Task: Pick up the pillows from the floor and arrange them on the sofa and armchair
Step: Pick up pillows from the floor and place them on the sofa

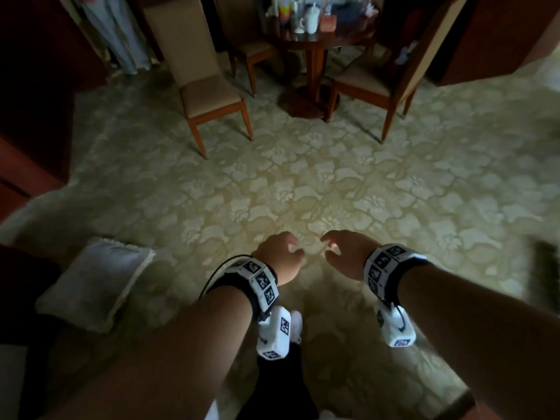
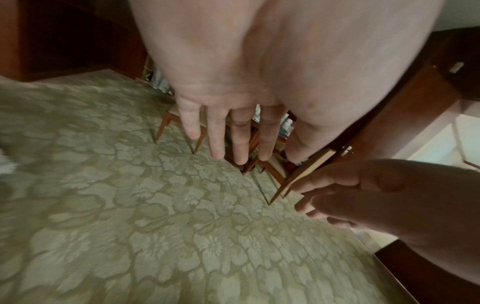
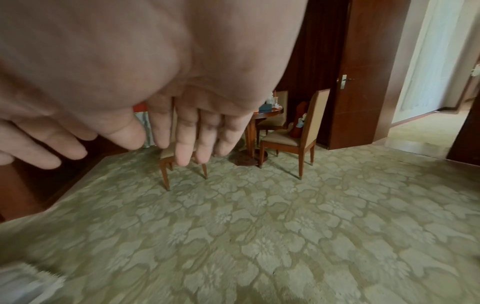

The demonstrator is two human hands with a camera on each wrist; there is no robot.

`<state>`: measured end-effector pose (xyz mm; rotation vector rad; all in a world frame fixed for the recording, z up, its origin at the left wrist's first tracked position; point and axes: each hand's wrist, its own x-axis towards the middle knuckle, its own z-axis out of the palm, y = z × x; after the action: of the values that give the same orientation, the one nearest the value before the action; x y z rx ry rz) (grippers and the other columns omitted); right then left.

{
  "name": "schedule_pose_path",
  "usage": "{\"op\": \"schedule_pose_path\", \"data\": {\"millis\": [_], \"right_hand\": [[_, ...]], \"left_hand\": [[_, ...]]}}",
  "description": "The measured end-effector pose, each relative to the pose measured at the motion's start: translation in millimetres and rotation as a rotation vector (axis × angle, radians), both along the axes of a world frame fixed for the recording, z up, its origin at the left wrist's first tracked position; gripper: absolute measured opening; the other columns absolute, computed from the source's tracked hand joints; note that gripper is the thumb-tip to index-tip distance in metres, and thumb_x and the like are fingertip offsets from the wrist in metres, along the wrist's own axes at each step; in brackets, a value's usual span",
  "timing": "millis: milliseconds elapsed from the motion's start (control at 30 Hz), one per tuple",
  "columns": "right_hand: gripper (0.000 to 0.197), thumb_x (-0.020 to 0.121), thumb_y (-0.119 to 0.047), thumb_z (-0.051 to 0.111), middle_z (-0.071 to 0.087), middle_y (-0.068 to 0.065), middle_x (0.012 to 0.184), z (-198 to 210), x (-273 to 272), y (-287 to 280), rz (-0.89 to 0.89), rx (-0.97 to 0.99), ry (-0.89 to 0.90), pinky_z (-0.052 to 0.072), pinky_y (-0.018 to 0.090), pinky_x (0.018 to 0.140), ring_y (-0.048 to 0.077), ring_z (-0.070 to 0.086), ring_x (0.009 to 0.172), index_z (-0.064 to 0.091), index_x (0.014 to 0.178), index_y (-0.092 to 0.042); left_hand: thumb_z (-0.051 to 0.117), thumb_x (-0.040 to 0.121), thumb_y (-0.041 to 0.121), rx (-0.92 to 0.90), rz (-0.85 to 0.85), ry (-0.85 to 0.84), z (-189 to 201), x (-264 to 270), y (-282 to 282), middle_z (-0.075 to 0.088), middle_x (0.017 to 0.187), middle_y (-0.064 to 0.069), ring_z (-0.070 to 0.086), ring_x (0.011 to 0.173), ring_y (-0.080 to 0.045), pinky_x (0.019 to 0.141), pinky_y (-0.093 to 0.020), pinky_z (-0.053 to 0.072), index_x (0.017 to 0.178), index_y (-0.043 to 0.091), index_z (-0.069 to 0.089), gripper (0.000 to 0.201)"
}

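While both arms reach forward over the floral carpet (image 1: 303, 183), nothing is in either hand.
Left hand (image 1: 280, 257): fingers (image 2: 217, 135) long and relaxed, a little apart, palm down over the carpet; it holds nothing.
Right hand (image 1: 345, 253): fingers (image 3: 185, 142) loosely extended, empty; it hovers just beside the left, the two fingertips near each other but apart.
Pillow (image 1: 94, 283): pale, with a fringed edge, lying flat on the carpet near the left forearm, well left of both hands; untouched. Its blurred corner shows at the lower left in the right wrist view (image 3: 23, 286).
Chairs: one (image 1: 206, 86) stands at the far side of the carpet, another (image 1: 381, 77) to its right.
Counter (image 1: 318, 37): round, dark wood, between the chairs, with cups and bottles on top.
Door (image 3: 363, 67): dark wood, beside the right chair.
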<state>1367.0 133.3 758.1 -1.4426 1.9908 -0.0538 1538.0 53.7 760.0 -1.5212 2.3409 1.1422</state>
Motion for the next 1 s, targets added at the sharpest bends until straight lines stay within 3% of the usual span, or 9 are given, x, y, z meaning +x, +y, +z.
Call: {"op": "schedule_pose_path", "data": {"millis": [67,100,200,367,500,767,900,1000], "right_hand": [[0.048,0.102,-0.038,0.045,0.055,-0.005,0.143,-2,-35,-32,-0.060,0.001,0.029,0.043,0.034,0.104,0.019,0.055,0.127,0.042,0.149,-0.028],[0.048,0.102,-0.039,0.045,0.055,-0.005,0.143,1,-53,-46,-0.104,-0.006,0.040,0.042,0.034,0.104,0.020,0.054,0.128,0.042,0.149,-0.029],[0.047,0.101,-0.039,0.046,0.058,-0.005,0.140,17,-109,-70,-0.247,-0.024,0.064,0.043,0.033,0.104,0.020,0.056,0.127,0.044,0.147,-0.029],[0.045,0.101,-0.038,0.045,0.059,-0.006,0.137,34,-197,-62,-0.491,-0.022,0.069,0.045,0.031,0.100,0.019,0.058,0.123,0.046,0.145,-0.030],[0.044,0.101,-0.037,0.047,0.061,-0.006,0.136,22,-272,-27,-0.704,-0.019,0.071,0.045,0.029,0.097,0.019,0.059,0.120,0.048,0.144,-0.028],[0.045,0.100,-0.035,0.047,0.062,-0.004,0.135,-25,-445,86,-1.024,0.078,0.054,0.046,0.029,0.098,0.021,0.059,0.122,0.049,0.144,-0.026],[0.045,0.097,-0.040,0.047,0.063,-0.004,0.132,-27,-534,147,-1.108,0.146,0.094,0.049,0.035,0.100,0.023,0.061,0.120,0.050,0.142,-0.030],[0.038,0.099,-0.036,0.047,0.064,-0.002,0.129,-17,-597,178,-1.171,0.166,0.120,0.048,0.030,0.091,0.025,0.061,0.117,0.054,0.135,-0.026]], "left_hand": [[0.052,0.090,0.045,0.011,-0.037,0.051,1,-44,-42,0.064,0.125,0.005,0.071,0.088,-0.015,0.085,-0.039,0.059,0.126,0.032,0.057,0.039],[0.053,0.090,0.044,-0.003,-0.066,0.072,5,-69,-62,0.064,0.123,0.006,0.071,0.088,-0.015,0.084,-0.039,0.059,0.125,0.031,0.057,0.038],[0.053,0.093,0.041,-0.069,-0.216,0.074,21,-145,-110,0.062,0.131,0.001,0.064,0.108,-0.020,0.094,-0.037,0.052,0.131,0.024,0.057,0.041],[0.053,0.090,0.044,-0.091,-0.464,0.048,42,-269,-140,0.062,0.133,0.001,0.061,0.115,-0.023,0.098,-0.037,0.049,0.129,0.026,0.059,0.043],[0.055,0.088,0.043,-0.082,-0.639,0.070,35,-374,-122,0.064,0.129,0.002,0.063,0.108,-0.022,0.094,-0.037,0.053,0.123,0.028,0.062,0.038],[0.055,0.091,0.039,-0.067,-0.978,0.004,-9,-592,-22,0.063,0.126,0.003,0.063,0.106,-0.021,0.092,-0.035,0.053,0.122,0.029,0.061,0.034],[0.055,0.092,0.042,-0.044,-1.070,0.051,1,-699,32,0.064,0.122,0.002,0.064,0.100,-0.021,0.088,-0.033,0.054,0.121,0.027,0.061,0.033],[0.054,0.094,0.042,-0.013,-1.114,0.096,11,-766,59,0.062,0.120,0.004,0.064,0.100,-0.021,0.089,-0.035,0.054,0.119,0.028,0.061,0.030]]}}
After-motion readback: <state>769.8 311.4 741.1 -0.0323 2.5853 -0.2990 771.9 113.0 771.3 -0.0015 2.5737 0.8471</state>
